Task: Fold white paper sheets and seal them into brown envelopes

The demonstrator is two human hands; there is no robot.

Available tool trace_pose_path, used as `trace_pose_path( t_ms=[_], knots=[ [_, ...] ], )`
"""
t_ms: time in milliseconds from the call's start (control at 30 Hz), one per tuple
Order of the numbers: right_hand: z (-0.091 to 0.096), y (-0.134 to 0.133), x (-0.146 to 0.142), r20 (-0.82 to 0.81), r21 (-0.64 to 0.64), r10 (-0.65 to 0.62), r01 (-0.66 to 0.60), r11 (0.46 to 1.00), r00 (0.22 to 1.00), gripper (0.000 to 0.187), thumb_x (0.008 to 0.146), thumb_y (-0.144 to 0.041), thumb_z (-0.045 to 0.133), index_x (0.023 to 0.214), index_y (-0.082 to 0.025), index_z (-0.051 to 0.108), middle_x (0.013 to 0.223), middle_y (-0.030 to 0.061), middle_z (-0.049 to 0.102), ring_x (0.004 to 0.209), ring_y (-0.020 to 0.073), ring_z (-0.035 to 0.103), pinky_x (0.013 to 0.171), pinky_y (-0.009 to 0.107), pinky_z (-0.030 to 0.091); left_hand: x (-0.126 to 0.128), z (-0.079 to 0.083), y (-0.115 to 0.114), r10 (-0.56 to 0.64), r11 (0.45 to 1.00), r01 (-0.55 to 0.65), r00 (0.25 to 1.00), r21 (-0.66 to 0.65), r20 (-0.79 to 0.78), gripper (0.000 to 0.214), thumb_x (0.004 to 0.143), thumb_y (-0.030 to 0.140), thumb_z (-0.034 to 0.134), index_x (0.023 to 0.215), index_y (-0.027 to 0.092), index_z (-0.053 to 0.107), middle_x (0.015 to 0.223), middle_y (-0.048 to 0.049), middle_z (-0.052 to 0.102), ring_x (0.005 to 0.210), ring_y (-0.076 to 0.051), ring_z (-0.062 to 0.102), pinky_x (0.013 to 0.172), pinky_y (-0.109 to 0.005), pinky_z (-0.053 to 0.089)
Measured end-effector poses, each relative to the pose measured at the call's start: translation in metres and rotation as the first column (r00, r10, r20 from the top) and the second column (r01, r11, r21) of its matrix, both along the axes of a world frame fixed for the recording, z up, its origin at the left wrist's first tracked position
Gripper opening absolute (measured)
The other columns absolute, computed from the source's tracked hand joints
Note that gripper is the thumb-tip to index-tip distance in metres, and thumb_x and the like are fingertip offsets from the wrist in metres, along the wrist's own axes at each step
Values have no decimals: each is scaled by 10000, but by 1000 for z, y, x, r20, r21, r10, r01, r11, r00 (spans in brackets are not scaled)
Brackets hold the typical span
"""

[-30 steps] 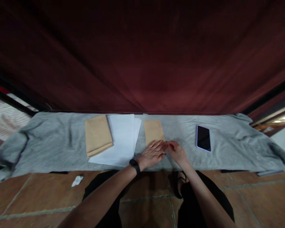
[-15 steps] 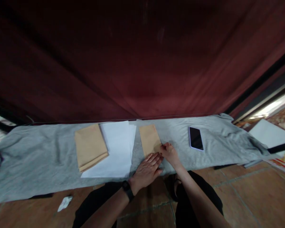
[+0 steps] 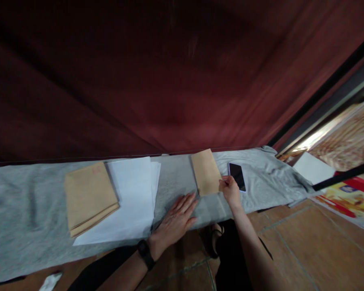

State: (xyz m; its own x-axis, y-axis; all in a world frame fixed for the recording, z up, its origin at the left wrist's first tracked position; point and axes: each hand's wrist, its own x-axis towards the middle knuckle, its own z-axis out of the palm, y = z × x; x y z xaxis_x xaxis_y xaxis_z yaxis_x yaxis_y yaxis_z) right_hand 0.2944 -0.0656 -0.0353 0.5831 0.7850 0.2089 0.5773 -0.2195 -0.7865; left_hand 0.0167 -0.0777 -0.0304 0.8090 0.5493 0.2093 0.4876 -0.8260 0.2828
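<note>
A small brown paper envelope [image 3: 206,171] is pinched at its lower right edge by my right hand [image 3: 230,190]. It appears slightly lifted from the grey cloth [image 3: 176,178]. My left hand [image 3: 177,218], with a dark band on the wrist, lies flat on the cloth, fingers stretched out, below and left of the envelope and apart from it. Just beyond my right hand lies a phone [image 3: 238,176] in a pale purple case. To the left, a pile of brown envelopes [image 3: 89,196] overlaps white paper sheets [image 3: 130,194].
A dark red curtain-like surface [image 3: 176,93] rises behind the cloth. At the right are a dark bar [image 3: 346,176], a white panel [image 3: 314,167] and a printed red and yellow box [image 3: 348,198]. A crumpled white tissue [image 3: 50,281] lies on the tiled floor [image 3: 303,242].
My right hand has moved right and drawn the envelope with it, away from my left hand. My left hand no longer touches the envelope. The view has turned toward the right.
</note>
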Motion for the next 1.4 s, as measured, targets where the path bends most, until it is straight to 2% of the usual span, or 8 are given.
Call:
trace_pose_path(
  t_ms=[200,367,567,700,800,867,1133,1400],
  knots=[
    [10,-14,17,250,-190,-76,126,974,965,235,894,-250,489,1075,-176,620,889,78,712,760,199,654,661,266,427,-2,-5,-5,-21,999,20,1000,-41,-22,483,1027,372,423,1490,242,385,1639,-52,278,1499,-198,276,1213,-405,299],
    [13,-23,5,561,-374,51,198,906,827,252,946,-203,461,1109,-163,648,976,118,675,872,222,651,687,276,417,-3,0,-8,-23,1000,23,1000,-18,-9,464,1018,361,443,1467,247,424,1624,-46,316,1495,-194,286,1217,-398,293],
    [7,-28,0,715,-331,148,145,932,683,279,927,-173,459,1077,-147,692,950,145,641,926,268,623,773,332,453,-13,6,-2,118,992,-115,991,59,-54,475,1019,404,427,1452,209,452,1589,-73,384,1469,-215,343,1214,-421,283],
    [-8,-11,-5,517,-189,158,-68,980,841,312,892,-299,505,1082,-145,700,956,140,668,867,251,645,785,348,498,-30,6,11,292,954,-280,950,106,-111,474,1024,347,385,1456,167,460,1517,-102,488,1452,-241,372,1224,-457,243],
    [-18,4,-25,238,-96,280,-265,960,930,365,887,-389,472,1042,-147,697,985,130,696,774,214,667,725,332,531,-44,7,21,386,921,-364,899,137,-204,467,994,229,388,1432,105,491,1432,-149,566,1428,-275,406,1229,-493,205],
    [-21,12,-45,164,-51,354,-350,935,921,373,888,-388,447,1034,-151,694,1007,130,701,782,211,678,730,337,544,-51,8,26,420,907,-389,872,164,-251,468,960,156,392,1405,86,520,1424,-162,568,1429,-295,400,1231,-520,177],
    [-19,30,-129,199,-64,532,-531,845,823,309,892,-262,438,1042,-198,701,1028,97,704,895,222,680,861,380,542,-62,3,39,528,848,-493,813,194,-245,503,939,47,325,1350,202,571,1410,-87,573,1437,-324,368,1202,-631,190],
    [-15,48,-177,19,-125,587,-580,805,810,292,877,-184,478,1030,-196,726,1052,94,741,976,198,691,921,336,534,-64,-2,44,568,823,-552,807,135,-165,522,879,12,371,1336,147,585,1377,-155,565,1341,-327,462,1191,-585,263]
  ],
)
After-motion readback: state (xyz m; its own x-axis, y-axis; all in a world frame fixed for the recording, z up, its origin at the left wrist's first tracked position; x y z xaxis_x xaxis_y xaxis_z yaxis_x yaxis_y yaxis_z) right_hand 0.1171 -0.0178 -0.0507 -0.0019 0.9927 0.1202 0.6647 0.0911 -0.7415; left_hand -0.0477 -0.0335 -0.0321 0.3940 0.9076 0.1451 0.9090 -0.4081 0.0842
